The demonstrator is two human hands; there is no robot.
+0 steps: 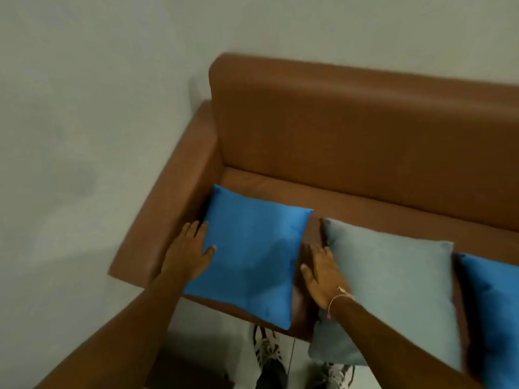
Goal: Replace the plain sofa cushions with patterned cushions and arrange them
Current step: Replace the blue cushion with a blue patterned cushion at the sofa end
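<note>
A plain bright blue cushion (250,256) lies flat on the seat of a brown sofa (351,141), close to its left armrest. My left hand (189,249) rests against the cushion's left edge with fingers spread and thumb on the fabric. My right hand (323,272) lies flat in the gap at the cushion's right edge, fingers apart, partly over a plain pale grey-blue cushion (393,287). A second bright blue cushion (494,313) lies at the far right, cut off by the frame. No patterned cushion is in view.
The sofa's left armrest (165,203) runs beside my left hand, and a pale wall (98,94) stands behind and to the left. Below the seat's front edge I see my shoes (266,349) on a light floor.
</note>
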